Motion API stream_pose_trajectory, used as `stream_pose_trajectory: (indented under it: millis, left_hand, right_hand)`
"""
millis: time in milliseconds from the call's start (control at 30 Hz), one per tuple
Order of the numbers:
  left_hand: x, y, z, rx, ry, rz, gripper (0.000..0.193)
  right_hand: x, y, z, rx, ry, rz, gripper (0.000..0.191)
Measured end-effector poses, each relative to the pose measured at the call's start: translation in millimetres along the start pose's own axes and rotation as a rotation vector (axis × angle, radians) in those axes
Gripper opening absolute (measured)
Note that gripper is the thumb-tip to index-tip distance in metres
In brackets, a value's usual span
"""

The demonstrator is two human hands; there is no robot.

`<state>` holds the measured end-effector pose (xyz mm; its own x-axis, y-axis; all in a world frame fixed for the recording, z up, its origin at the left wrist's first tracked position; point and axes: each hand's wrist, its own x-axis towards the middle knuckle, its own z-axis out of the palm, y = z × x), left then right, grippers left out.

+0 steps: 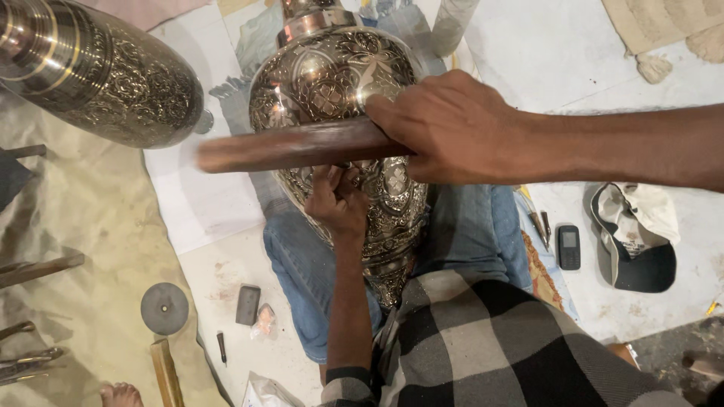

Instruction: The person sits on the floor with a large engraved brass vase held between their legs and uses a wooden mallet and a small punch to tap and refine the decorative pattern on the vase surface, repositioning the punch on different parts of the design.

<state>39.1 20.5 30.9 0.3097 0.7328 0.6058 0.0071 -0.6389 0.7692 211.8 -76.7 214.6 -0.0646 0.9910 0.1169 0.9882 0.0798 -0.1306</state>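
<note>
A large engraved brass vase lies across my lap, its neck pointing away from me. My right hand grips a brown wooden stick held crosswise over the vase's body; the stick is blurred. Under the stick, my left hand presses against the vase's patterned surface, fingers pinched around a small tool that is mostly hidden. My legs in blue jeans support the vase.
A second engraved brass vase lies at the upper left. A dark disc, a small block, a chisel and metal tools lie on the left floor. A phone and cap sit right.
</note>
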Motion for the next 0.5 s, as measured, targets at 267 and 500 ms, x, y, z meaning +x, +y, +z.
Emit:
stream_pose_trajectory:
  millis: [267, 500]
  left_hand:
    - [-5.4, -6.7, 1.0, -0.051, -0.022, 0.010, 0.037]
    - [-5.9, -17.3, 2.9, 0.069, 0.002, 0.057, 0.040]
  right_hand:
    - [2.4, -5.2, -12.1, 0.160, -0.098, 0.134, 0.034]
    - [-2.5, -6.6, -5.7, 0.258, -0.080, 0.166, 0.029]
